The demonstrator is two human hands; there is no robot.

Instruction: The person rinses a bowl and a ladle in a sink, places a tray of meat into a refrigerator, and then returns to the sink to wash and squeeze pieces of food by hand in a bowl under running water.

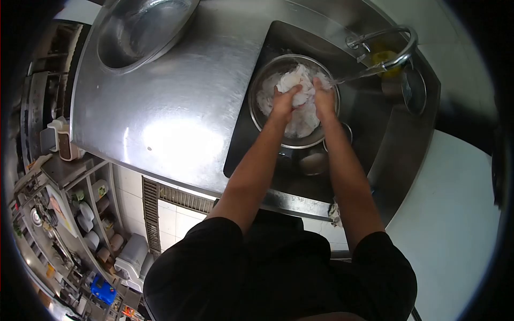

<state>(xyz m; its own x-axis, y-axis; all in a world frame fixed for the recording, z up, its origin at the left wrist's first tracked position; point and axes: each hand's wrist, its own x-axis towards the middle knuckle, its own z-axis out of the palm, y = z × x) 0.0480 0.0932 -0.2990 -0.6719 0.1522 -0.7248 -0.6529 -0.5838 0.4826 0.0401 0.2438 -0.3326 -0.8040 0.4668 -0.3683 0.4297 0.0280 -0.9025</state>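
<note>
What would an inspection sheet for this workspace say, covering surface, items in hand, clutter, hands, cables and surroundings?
Surface: steel counter, shiny, with a few small specks; dark sink set into it.
Job's things: metal bowl in the sink, holding soft-looking white pieces; curved faucet, water apparently running toward the bowl.
Clutter: large metal basin on the counter; yellow item behind the faucet, too obscured to identify.
Hands: left hand and right hand both grasp white pieces over the bowl; fingers partly hidden.
Cables: nothing seen.
Surroundings: tiled floor with a slotted grate; loaded shelves with a blue item to the left.
</note>
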